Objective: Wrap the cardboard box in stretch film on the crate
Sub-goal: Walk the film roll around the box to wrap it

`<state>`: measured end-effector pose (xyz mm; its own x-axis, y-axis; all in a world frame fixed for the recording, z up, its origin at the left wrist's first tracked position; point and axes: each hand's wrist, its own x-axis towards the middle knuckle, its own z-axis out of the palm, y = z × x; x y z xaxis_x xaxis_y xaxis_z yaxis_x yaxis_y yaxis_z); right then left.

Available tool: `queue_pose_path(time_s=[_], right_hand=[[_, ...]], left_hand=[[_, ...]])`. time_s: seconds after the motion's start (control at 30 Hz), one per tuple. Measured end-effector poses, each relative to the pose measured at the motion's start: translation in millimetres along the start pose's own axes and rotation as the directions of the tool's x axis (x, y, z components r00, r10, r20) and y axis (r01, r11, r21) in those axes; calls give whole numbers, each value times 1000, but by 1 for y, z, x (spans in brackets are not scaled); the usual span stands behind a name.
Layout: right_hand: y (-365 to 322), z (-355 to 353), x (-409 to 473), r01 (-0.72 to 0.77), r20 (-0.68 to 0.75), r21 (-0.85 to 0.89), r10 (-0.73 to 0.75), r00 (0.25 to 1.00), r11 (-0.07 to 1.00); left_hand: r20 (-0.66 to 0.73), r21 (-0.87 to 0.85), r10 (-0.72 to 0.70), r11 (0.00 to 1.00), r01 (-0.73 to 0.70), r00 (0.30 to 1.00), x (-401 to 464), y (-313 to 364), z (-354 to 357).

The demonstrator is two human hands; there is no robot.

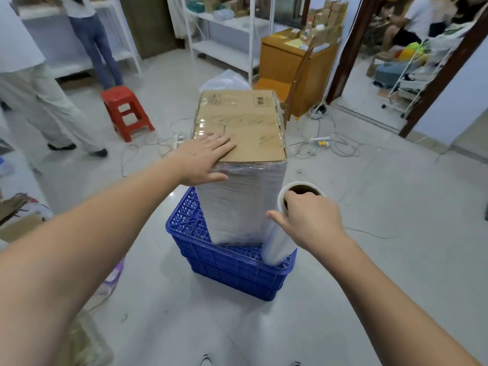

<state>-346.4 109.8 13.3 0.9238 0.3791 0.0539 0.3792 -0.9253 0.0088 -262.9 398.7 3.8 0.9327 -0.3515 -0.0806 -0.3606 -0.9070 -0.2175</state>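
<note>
A tall cardboard box stands upright on an upturned blue plastic crate. Its near side is covered in cloudy stretch film; the top is bare cardboard. My left hand lies flat on the box's near left top corner, fingers spread, thumb down the film-covered side. My right hand grips the top end of the stretch film roll, fingers hooked into its cardboard core. The roll stands nearly upright at the box's near right corner, its lower end on the crate.
A red stool stands at the left, with people on their feet behind it. Cables and power strips lie on the floor around the box. A wooden chair and an orange cabinet are behind. Cardboard scraps lie at left.
</note>
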Motion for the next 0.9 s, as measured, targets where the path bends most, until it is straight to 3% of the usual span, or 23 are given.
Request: queue_pose_path(time_s=[0.33, 0.63, 0.9], right_hand=[[-42, 13, 4, -338, 59, 83, 334, 941, 937], [-54, 8, 14, -367, 55, -73, 372, 927, 927], [-69, 13, 9, -337, 3, -141, 341, 940, 931]], left_hand=[[-214, 15, 116, 993, -116, 970, 2, -14, 17], [-248, -21, 130, 990, -140, 960, 8, -18, 29], [-214, -56, 37, 997, -50, 976, 6, -11, 29]])
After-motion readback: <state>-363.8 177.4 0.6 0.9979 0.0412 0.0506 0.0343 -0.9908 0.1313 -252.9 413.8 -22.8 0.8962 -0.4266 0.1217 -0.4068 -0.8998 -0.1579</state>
